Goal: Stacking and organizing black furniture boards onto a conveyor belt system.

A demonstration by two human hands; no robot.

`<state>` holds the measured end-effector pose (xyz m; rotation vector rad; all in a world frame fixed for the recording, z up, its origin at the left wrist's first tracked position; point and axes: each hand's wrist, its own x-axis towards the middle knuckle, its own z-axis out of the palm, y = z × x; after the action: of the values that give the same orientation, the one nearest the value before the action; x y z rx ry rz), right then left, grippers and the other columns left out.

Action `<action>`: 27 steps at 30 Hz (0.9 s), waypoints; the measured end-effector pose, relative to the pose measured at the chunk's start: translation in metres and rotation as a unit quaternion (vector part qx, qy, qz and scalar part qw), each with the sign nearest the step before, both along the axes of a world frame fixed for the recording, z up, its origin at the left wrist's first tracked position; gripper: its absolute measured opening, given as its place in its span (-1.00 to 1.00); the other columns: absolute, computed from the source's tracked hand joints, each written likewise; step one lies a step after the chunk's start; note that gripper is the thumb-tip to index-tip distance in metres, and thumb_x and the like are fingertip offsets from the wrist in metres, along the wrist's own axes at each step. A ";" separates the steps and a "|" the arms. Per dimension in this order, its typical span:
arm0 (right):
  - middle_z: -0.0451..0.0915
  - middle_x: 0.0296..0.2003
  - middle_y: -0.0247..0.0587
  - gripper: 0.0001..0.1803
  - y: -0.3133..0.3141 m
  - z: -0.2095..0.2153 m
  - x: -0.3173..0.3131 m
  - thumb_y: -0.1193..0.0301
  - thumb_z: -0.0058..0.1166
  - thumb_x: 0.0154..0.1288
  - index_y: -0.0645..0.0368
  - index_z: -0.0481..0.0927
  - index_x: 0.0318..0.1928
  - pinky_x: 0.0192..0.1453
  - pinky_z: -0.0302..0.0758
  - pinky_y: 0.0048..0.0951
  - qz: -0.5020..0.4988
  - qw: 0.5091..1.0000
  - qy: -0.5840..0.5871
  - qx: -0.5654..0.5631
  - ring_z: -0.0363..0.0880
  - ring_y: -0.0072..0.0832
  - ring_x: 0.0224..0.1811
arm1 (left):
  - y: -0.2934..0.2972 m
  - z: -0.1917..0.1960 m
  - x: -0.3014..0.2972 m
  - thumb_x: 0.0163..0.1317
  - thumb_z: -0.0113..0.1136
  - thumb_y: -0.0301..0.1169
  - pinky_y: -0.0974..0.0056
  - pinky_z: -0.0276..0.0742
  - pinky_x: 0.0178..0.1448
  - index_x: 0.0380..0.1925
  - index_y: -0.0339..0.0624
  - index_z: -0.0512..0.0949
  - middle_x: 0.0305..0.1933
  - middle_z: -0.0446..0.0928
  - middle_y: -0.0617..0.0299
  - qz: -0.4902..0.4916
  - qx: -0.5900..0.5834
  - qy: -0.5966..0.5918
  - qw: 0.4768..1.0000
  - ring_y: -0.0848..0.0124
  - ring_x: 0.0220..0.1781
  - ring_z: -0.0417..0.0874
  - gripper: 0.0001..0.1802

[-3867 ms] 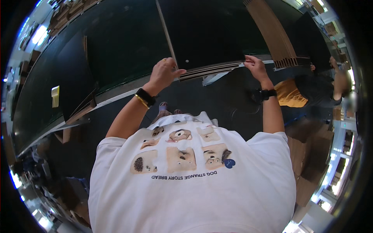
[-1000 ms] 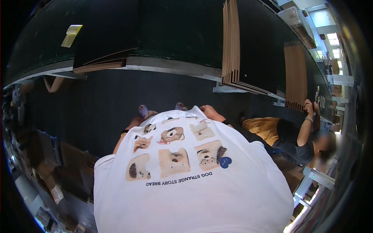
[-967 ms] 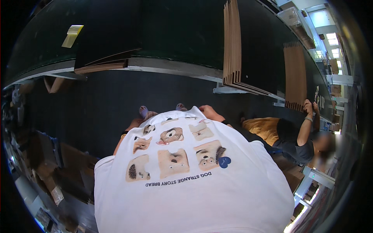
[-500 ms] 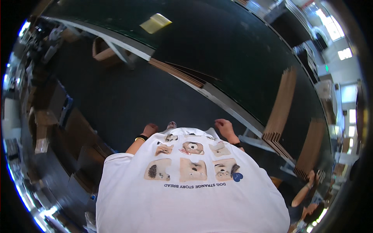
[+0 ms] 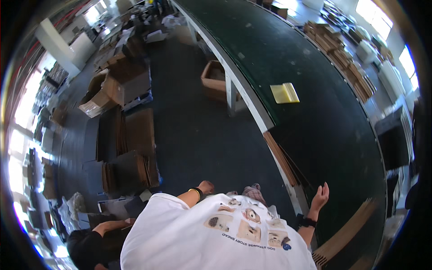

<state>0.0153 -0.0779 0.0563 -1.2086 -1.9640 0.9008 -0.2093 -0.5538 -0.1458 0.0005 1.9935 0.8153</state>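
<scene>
Dark table edge [image 5: 252,105] beside empty, open right hand [image 5: 320,196]; left hand [image 5: 206,186] loosely closed, empty.

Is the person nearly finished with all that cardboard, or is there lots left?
Some flat cardboard sheets already lie at the edge of the long dark table, so part looks done. Neither hand holds anything now: the right hand is open beside the table and the left hand hangs free. Plenty seems left: stacks of flattened boxes sit on the floor.

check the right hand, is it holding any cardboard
No, the right hand is open and empty, raised beside the dark table.
</scene>
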 end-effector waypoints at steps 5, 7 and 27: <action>0.24 0.19 0.07 -0.28 0.045 -0.026 -0.019 0.28 0.12 0.18 0.21 0.11 0.28 0.10 0.38 -0.34 0.023 0.998 -0.039 -0.052 0.34 -0.19 0.13 | 0.041 0.026 -0.065 0.04 0.10 -0.26 0.28 0.48 -0.25 -0.43 -0.27 0.58 -0.41 0.59 0.08 -0.324 0.064 0.290 0.898 0.33 -0.34 0.61 -0.73; 0.24 0.18 0.08 -0.22 0.054 -0.031 -0.018 0.26 0.14 0.16 0.18 0.04 0.30 0.06 0.38 -0.37 0.012 0.989 -0.028 -0.146 0.35 -0.23 0.10 | 0.096 0.072 -0.088 0.07 0.11 -0.27 0.28 0.49 -0.18 -0.35 -0.26 0.58 -0.33 0.59 0.04 0.009 0.099 0.076 0.992 0.29 -0.25 0.61 -0.72; 0.41 0.00 -0.08 -0.30 0.022 0.020 -0.072 0.49 0.28 -0.06 0.37 0.26 0.12 0.16 0.30 -0.39 0.046 0.940 0.110 -0.320 0.39 -0.30 0.02 | 0.348 0.191 -0.167 0.07 0.02 0.23 0.14 0.10 0.34 0.18 -0.45 0.13 0.23 0.19 -0.23 -0.228 0.299 0.332 0.865 0.01 0.29 0.20 -0.03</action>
<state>-0.0570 -0.0558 0.0758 -1.2840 -1.6004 1.7334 -0.3760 -0.2061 0.0452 1.2151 2.1149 1.1749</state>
